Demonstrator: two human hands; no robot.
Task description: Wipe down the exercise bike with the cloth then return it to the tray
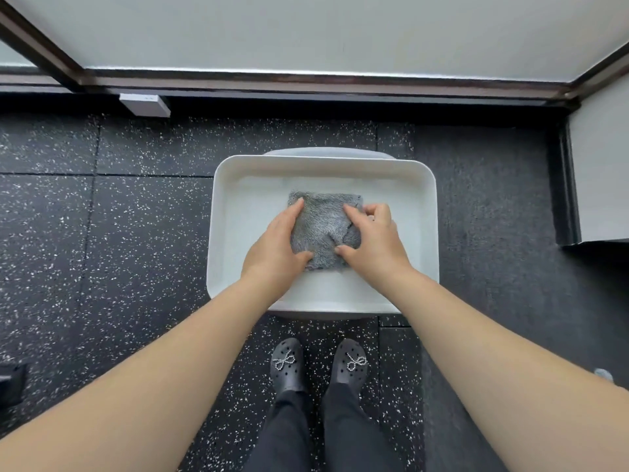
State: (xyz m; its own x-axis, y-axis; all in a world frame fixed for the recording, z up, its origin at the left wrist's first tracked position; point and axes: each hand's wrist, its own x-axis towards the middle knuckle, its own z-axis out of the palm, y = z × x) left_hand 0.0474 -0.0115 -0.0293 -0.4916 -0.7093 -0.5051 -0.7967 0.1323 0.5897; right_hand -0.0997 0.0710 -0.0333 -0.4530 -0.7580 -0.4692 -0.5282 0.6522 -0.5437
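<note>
A grey folded cloth [323, 228] lies in the middle of a white rectangular tray [413, 185] that stands raised on a grey stool just ahead of my feet. My left hand [277, 245] grips the cloth's left edge, fingers on top and thumb at its near corner. My right hand [376, 238] pinches its right side, fingers curled over a fold and thumb pressed on the near edge. The exercise bike is not in view.
Black speckled rubber floor tiles surround the tray. A frosted glass wall with a dark frame [306, 81] runs across the far side, with a small grey box [144, 103] at its base. A white panel [599, 175] stands at the right. My black shoes [320, 364] are below the tray.
</note>
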